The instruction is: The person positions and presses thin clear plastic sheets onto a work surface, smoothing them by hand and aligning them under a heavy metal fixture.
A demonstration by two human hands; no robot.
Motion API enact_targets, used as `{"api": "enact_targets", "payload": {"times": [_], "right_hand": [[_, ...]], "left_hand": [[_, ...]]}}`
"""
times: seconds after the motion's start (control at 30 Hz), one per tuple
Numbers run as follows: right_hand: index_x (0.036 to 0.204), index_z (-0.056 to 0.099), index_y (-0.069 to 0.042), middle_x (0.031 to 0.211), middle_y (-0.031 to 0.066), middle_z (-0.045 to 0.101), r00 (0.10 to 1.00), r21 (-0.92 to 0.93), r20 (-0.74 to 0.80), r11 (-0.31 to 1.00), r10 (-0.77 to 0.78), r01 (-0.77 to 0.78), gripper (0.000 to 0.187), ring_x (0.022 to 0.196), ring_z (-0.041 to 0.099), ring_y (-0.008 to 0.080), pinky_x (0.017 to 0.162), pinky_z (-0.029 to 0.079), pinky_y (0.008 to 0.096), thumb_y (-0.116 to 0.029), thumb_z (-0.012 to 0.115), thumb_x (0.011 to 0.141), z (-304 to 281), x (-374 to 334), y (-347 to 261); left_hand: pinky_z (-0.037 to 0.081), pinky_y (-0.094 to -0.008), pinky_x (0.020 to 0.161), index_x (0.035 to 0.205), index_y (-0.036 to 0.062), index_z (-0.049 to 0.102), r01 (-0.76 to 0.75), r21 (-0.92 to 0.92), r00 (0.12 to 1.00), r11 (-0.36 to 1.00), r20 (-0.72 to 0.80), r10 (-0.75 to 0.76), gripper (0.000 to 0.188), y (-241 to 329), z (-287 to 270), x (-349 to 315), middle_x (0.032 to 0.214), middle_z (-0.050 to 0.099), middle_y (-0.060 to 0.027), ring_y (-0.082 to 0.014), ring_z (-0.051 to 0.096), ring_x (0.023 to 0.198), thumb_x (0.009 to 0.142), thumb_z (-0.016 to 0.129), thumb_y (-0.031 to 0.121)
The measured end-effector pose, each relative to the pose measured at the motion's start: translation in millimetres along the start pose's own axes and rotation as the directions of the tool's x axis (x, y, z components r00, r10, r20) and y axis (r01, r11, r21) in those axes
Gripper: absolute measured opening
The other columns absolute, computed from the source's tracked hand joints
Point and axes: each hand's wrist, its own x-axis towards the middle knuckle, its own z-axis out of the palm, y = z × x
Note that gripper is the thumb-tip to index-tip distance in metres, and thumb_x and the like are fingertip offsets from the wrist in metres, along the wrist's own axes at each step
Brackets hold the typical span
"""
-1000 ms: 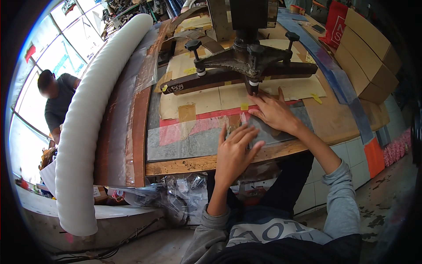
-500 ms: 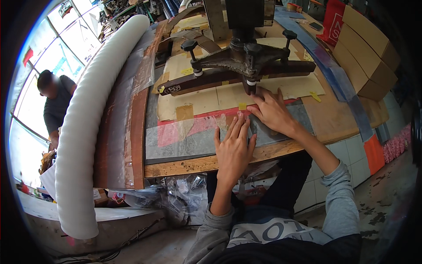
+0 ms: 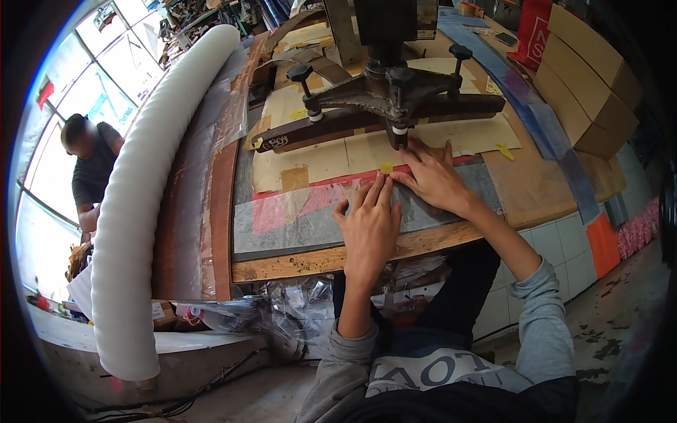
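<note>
My left hand (image 3: 370, 222) lies palm down on the grey board (image 3: 275, 238) near the table's front edge, its fingers stretched toward a small yellow tape piece (image 3: 386, 168). My right hand (image 3: 438, 182) rests farther forward, fingers out over the edge of a cream card sheet (image 3: 324, 158). Its fingertips are close under the black metal press head (image 3: 395, 99) and its long dark bar (image 3: 296, 134). A red-pink sheet (image 3: 268, 213) shows beneath what looks like clear film. Neither hand visibly grips anything.
A long white foam roll (image 3: 134, 204) stands along the left side. Brown and clear sheeting (image 3: 190, 197) hangs beside it. An open cardboard box (image 3: 585, 92) and a red bag (image 3: 534, 32) are at the right. Behind the roll, a person (image 3: 92, 162) leans over.
My left hand has slid slightly left, its thumb side and forefinger shifting, with fingertips nearer the yellow tape. My right thumb has moved a little left toward that tape.
</note>
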Motion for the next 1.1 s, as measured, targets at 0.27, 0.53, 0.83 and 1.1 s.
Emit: {"api": "enact_targets", "payload": {"times": [0.27, 0.53, 0.83, 1.1], "right_hand": [[0.137, 0.039, -0.011, 0.143, 0.0156, 0.036, 0.999, 0.002, -0.039, 1.000, -0.009, 0.010, 0.056, 0.135, 0.031, 0.0326, 0.101, 0.015, 0.0721, -0.044, 0.047, 0.093, 4.9, 0.8, 1.0], [0.133, 0.044, -0.004, 0.140, 0.0178, 0.040, 0.993, 0.036, -0.110, 0.999, -0.032, 0.036, 0.055, 0.133, 0.034, 0.0336, 0.105, 0.018, 0.0663, -0.040, 0.051, 0.092, 7.0, 1.7, 3.7], [0.122, 0.054, 0.003, 0.129, 0.0160, 0.053, 0.988, 0.013, -0.146, 0.999, -0.041, 0.043, 0.056, 0.124, 0.046, 0.0288, 0.104, 0.024, 0.0640, -0.043, 0.053, 0.090, -3.5, -15.5, 7.1], [0.122, 0.054, 0.001, 0.131, 0.0139, 0.052, 0.981, -0.071, -0.188, 0.997, -0.048, 0.035, 0.055, 0.125, 0.046, 0.0260, 0.103, 0.023, 0.0664, -0.044, 0.053, 0.090, 2.8, -14.7, 10.3]], "left_hand": [[0.031, -0.0445, 0.095, 0.123, 0.0116, 0.057, -0.008, 0.009, 1.000, 1.000, -0.027, 0.008, 0.038, -0.2, 2.5, -0.2, 0.127, 0.057, -0.0024, -0.0181, 0.053, 0.114, 0.086, 0.060, 0.021], [0.032, -0.0437, 0.095, 0.122, 0.0101, 0.058, -0.021, 0.019, 0.999, 1.000, -0.032, 0.022, 0.038, 0.1, 2.1, 1.1, 0.126, 0.057, -0.0024, -0.0177, 0.053, 0.113, 0.086, 0.060, 0.020], [0.032, -0.0440, 0.095, 0.121, 0.0098, 0.059, -0.015, 0.047, 1.000, 0.999, -0.022, 0.016, 0.037, 0.6, -1.9, 0.7, 0.127, 0.057, -0.0020, -0.0176, 0.053, 0.113, 0.085, 0.060, 0.019], [0.035, -0.0431, 0.094, 0.121, 0.0121, 0.059, -0.021, 0.070, 0.999, 0.997, 0.026, 0.020, 0.037, 1.5, -1.1, 8.4, 0.128, 0.058, -0.0009, -0.0175, 0.053, 0.114, 0.085, 0.060, 0.020]]}}
